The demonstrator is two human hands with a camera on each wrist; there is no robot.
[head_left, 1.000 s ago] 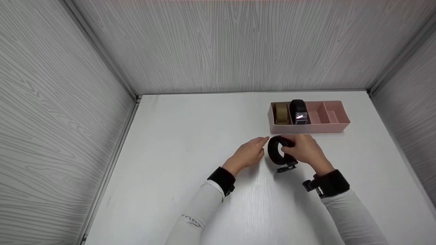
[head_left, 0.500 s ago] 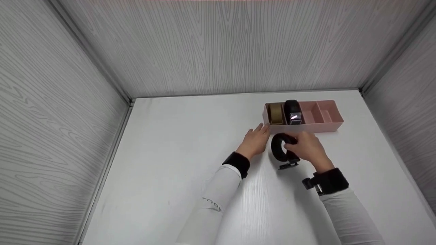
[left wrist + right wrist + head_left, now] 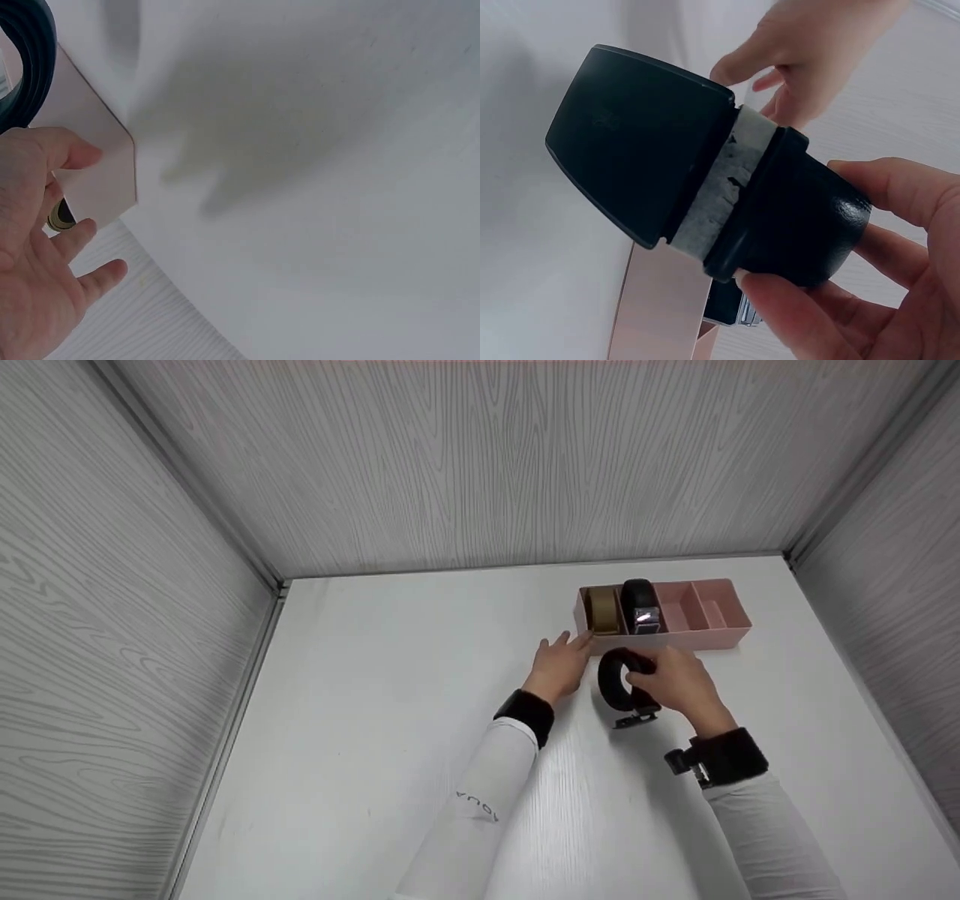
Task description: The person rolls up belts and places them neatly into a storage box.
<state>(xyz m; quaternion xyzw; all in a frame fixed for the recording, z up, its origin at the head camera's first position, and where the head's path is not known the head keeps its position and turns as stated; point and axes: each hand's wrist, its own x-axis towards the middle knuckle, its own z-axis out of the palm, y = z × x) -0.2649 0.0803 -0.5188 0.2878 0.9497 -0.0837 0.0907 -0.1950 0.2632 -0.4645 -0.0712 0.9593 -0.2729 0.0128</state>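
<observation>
A rolled black belt [image 3: 611, 684] is pinched between the thumb and fingers of my right hand [image 3: 675, 682], held just in front of a pink divided box [image 3: 701, 640]. Its dark buckle hangs at the lower end; the right wrist view shows the broad black buckle plate [image 3: 630, 150] up close, with a worn greyish strip beside it. My left hand [image 3: 559, 667] reaches to the box's front left corner, fingers spread, fingertips at its rim. Inside the box, a rolled tan belt [image 3: 603, 611] fills the leftmost compartment, and a rolled black belt with a silver buckle [image 3: 646, 619] sits beside it.
The box's two right compartments [image 3: 718, 604] hold nothing. It stands on a white table [image 3: 390, 682] toward the back right. Grey wood-patterned panels [image 3: 450, 465] rise behind the table and along both sides.
My left hand has moved forward and right, from beside the held belt to the box's corner, its fingers spreading. My right hand keeps the belt nearly in place; the head view has shifted slightly.
</observation>
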